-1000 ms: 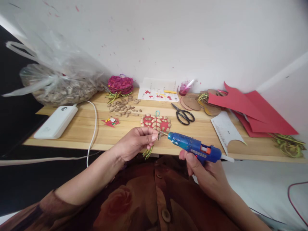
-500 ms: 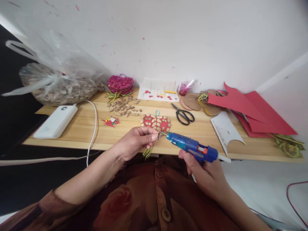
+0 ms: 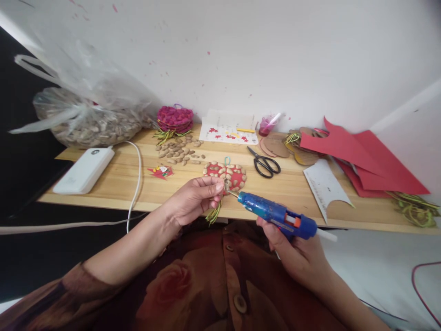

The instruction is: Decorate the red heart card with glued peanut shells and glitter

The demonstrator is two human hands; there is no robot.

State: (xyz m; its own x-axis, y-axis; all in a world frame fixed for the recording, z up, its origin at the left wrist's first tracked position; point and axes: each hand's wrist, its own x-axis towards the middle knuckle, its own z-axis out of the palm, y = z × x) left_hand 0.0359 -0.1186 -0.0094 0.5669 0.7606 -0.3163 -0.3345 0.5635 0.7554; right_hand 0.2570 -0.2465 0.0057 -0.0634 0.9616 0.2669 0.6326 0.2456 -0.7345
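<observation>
Between thumb and fingers, my left hand (image 3: pixel 198 197) pinches a peanut shell (image 3: pixel 226 184) above the table's front. My right hand (image 3: pixel 296 248) is wrapped round the handle of a blue glue gun (image 3: pixel 275 214), its metal nozzle pointing left and touching or nearly touching the shell. A white glue stick (image 3: pixel 327 235) pokes out of the gun's rear. Just behind my left hand lies a red round piece (image 3: pixel 237 177) edged and crossed with peanut shells, with a teal loop on top; green-yellow strings (image 3: pixel 213 214) hang at its lower side, partly hidden by my fingers.
Loose peanut shells (image 3: pixel 175 151) lie left of centre, near a plastic bag (image 3: pixel 93 124) full of them. Black scissors (image 3: pixel 264 163) rest right of the red piece. A white power bank (image 3: pixel 84 170) with a cable sits left; red sheets (image 3: pixel 386 161) and cardboard cutouts (image 3: pixel 275 145) lie right.
The glue gun's nozzle has dropped slightly, now at the lower side of the shell. My left hand has turned the shell a little upright. The whole view has shifted slightly.
</observation>
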